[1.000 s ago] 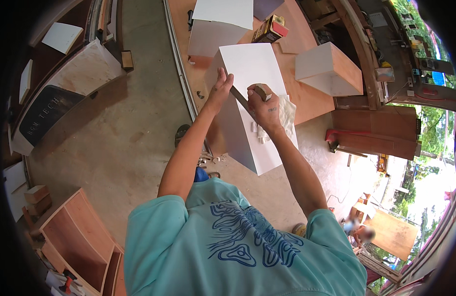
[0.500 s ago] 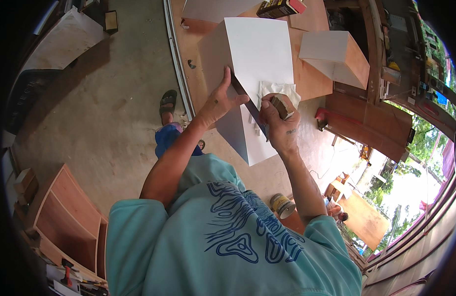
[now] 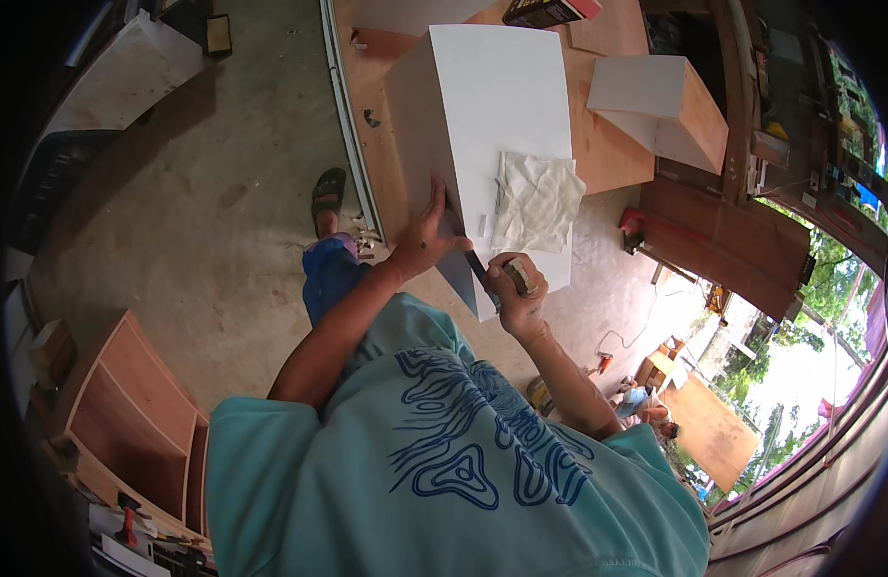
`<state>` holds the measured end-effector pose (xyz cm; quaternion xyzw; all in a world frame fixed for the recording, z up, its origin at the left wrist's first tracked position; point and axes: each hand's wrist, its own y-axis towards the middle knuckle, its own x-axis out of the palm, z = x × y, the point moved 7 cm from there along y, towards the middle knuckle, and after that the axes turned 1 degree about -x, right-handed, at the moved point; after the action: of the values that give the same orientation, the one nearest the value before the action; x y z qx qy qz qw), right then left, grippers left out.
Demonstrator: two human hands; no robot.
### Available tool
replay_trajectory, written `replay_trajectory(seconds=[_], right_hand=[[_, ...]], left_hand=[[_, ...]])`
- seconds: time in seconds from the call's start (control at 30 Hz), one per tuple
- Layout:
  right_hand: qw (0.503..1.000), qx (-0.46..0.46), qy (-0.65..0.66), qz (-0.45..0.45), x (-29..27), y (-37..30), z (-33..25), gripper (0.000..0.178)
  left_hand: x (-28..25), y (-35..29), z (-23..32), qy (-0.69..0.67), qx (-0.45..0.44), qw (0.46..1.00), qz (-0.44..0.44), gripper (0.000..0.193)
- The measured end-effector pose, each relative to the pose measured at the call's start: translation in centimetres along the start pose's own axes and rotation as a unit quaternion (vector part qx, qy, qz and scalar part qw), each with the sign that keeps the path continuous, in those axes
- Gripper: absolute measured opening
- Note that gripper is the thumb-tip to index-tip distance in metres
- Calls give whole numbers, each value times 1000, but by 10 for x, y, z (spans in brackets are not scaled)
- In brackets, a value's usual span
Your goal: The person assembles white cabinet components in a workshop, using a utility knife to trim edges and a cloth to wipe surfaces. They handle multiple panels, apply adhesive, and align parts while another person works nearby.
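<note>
A white-faced box (image 3: 501,91) stands in front of me, its top bright and its left side shaded. My right hand (image 3: 523,306) is closed round a chunky brown wooden grip (image 3: 521,277). A long dark, flat, blade-like tool (image 3: 478,269) slants along the box's near left edge, between my two hands. Whether grip and blade are one piece is hidden by my fist. My left hand (image 3: 425,240) lies with stretched fingers against the box's left side, its thumb at the blade's upper end. A crumpled white cloth (image 3: 538,200) rests on the box top.
Beneath the box is a wooden work surface (image 3: 598,144); a smaller white-and-wood box (image 3: 660,106) sits to its right. A dark tin (image 3: 550,10) is at the far edge. An open wooden cabinet (image 3: 136,418) stands lower left. Someone else (image 3: 646,409) is at lower right.
My right hand has slid toward me and left along the box edge, uncovering the cloth. My left hand has also come nearer, with the blade-like tool between them.
</note>
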<state>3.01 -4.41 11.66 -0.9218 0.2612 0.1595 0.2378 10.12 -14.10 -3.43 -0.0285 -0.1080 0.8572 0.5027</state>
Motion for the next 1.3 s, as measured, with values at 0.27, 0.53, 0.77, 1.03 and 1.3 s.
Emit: replay_trajectory(seconds=[0.27,0.53,0.77,1.03,1.3], right_hand=[[995,63,75,-7,-8,-52,49,9],[965,80,240,-70,-3,-62,38,44],[953,-225,-187,80,-50,29,-10,58],[885,-186,-423,54,30,21,76,55],[872,-150,-464,33,63,55,43,63]], left_hand=[[55,-52,-28,-49,-119,985,-111,117],[45,-109,66,421,185,888,-21,84],[-33,-157,25,321,183,916,155,40],[-170,-259,-84,342,-223,861,305,29],[-193,-381,-131,266,-351,805,397,25]])
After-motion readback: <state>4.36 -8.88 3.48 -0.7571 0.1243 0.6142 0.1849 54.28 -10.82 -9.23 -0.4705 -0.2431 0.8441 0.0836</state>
